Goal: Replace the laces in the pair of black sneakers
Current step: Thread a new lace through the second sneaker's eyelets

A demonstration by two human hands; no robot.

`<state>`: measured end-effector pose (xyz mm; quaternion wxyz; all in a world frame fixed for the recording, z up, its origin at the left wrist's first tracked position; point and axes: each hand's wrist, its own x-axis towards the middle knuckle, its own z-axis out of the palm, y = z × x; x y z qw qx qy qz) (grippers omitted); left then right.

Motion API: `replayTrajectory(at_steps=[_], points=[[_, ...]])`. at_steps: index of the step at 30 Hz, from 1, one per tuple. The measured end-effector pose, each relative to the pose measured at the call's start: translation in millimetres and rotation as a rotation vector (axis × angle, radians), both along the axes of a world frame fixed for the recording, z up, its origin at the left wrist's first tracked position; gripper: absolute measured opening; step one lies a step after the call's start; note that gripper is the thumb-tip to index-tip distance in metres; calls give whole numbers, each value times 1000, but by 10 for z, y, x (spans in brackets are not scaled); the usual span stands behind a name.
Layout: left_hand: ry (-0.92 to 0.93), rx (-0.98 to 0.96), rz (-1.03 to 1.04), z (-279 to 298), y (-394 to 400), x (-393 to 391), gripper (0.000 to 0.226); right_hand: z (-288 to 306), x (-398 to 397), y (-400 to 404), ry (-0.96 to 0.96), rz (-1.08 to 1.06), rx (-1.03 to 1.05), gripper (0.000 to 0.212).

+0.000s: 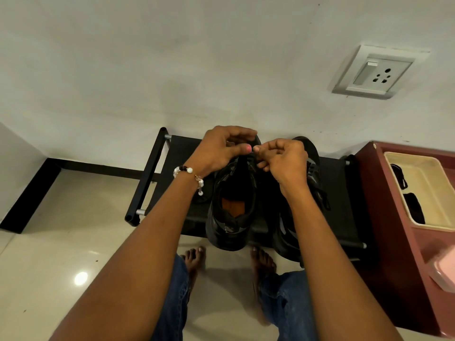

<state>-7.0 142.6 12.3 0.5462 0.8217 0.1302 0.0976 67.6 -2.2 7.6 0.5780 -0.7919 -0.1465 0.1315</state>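
Two black sneakers stand side by side on a low black rack (172, 148). The left sneaker (232, 207) shows its orange insole, heel toward me. The right sneaker (312, 168) is partly hidden under my right forearm. My left hand (219, 148), with a bead bracelet on the wrist, hovers over the left sneaker's tongue with fingers curled and thumb pointing right. My right hand (283, 158) meets it fingertip to fingertip, also curled. Both seem to pinch a black lace at the top eyelets, but the lace itself is hard to make out against the shoe.
A maroon cabinet (389, 217) stands right of the rack, carrying a cream tray (433, 193) with dark items and a pink box (443, 271). A wall socket (374, 72) sits above on the white wall. My bare feet rest on the glossy tile floor below the rack.
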Motion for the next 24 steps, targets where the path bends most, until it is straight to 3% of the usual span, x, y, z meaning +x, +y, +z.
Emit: replayTrajectory(at_steps=[8, 11, 14, 16, 19, 24], points=[[-11, 203, 153, -65, -76, 77, 11, -29, 14, 19, 306, 28, 191, 3], [84, 321, 117, -87, -62, 78, 10, -56, 9, -2, 277, 33, 41, 7], [178, 381, 81, -130, -54, 95, 12, -40, -25, -45, 185, 205, -320, 37], [207, 390, 79, -154, -66, 112, 11, 40, -77, -63, 196, 284, -443, 46], [218, 379, 100, -169, -98, 120, 10, 122, -112, -64, 178, 340, -515, 38], [221, 273, 219, -194, -127, 112, 17, 114, -118, -71, 201, 271, -453, 27]])
